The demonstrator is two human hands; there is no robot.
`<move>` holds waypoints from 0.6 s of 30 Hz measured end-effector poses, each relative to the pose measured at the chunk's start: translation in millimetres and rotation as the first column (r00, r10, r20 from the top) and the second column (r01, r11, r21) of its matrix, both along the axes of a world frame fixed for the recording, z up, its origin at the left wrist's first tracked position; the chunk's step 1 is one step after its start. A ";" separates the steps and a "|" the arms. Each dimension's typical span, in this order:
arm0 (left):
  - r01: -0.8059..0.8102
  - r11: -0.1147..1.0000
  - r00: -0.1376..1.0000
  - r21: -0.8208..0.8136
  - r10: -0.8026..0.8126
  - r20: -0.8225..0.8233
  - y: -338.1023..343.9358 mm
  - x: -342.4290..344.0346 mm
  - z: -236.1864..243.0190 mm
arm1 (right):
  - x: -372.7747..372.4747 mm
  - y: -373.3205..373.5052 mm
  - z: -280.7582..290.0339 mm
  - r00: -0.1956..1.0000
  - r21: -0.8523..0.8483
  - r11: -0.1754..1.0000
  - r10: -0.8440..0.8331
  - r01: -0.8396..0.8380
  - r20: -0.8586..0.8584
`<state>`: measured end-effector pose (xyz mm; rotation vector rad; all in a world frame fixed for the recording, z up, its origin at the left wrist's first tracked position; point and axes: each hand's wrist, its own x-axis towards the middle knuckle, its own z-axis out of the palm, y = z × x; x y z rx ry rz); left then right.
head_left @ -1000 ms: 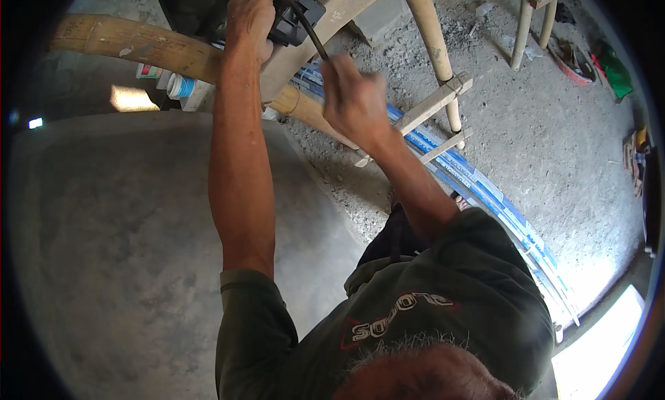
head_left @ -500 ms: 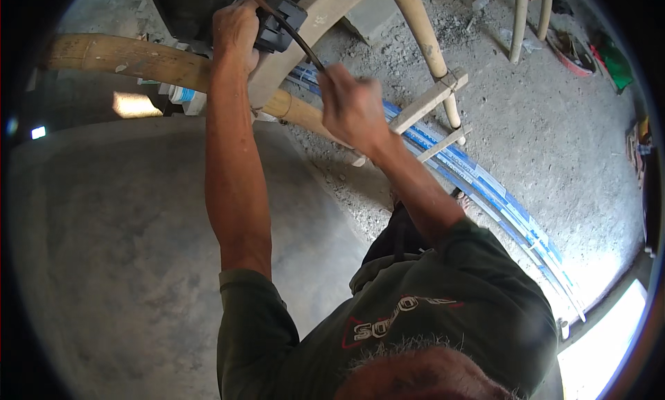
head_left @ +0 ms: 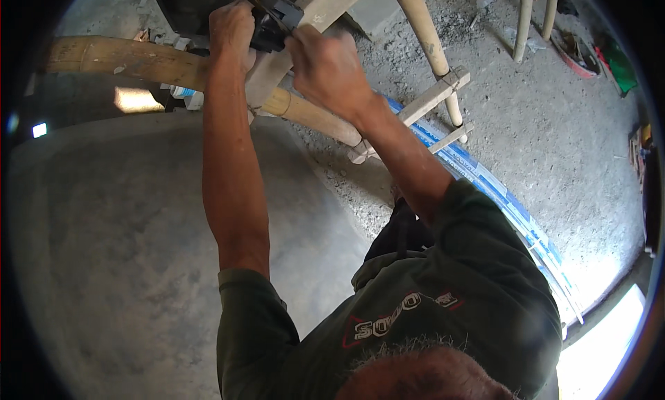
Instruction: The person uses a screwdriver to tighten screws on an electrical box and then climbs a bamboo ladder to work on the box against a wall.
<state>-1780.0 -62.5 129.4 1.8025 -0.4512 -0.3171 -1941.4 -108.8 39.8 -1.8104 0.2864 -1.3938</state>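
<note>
At the top, my left hand [head_left: 232,33] is closed on part of a black plastic piece [head_left: 187,9] with a blocky dark fitting [head_left: 282,13] at its right side, beside a wooden beam [head_left: 315,15]. A thin dark bar [head_left: 267,12] runs diagonally over the fitting. My right hand [head_left: 329,67], blurred, is closed on the lower end of this bar just right of the left hand. Its fingertips and the exact grip of the left hand are partly hidden.
A bamboo pole [head_left: 131,64] crosses behind my forearms, and a bamboo leg with crosspieces [head_left: 429,99] stands right. Blue-marked long lengths [head_left: 485,189] lie on the rough floor. A raised concrete slab [head_left: 125,213] is at left, a green item [head_left: 616,74] far right.
My right hand has moved up and left along the line of the bar, closer to the dark fitting. My left hand has shifted slightly left with the view.
</note>
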 end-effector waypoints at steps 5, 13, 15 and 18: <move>-0.217 0.953 0.973 0.213 0.194 0.125 -13.8 -43.3 8.7 | -67.9 24.9 -38.0 0.974 0.246 0.948 0.222 -0.203 -0.051; -0.105 0.994 0.993 -0.033 0.103 -0.054 -16.0 -30.0 -1.6 | -53.6 16.3 -31.3 0.990 0.120 0.984 0.137 -0.133 -0.026; -0.067 0.997 0.997 -0.050 0.064 -0.050 -15.9 -20.7 -0.3 | -62.6 19.8 -34.5 0.970 0.240 0.952 0.221 -0.191 -0.102; -0.036 0.999 0.999 -0.006 0.036 -0.027 -2.9 10.5 -4.3 | -48.1 17.2 -20.9 0.965 0.261 0.950 0.215 -0.170 -0.152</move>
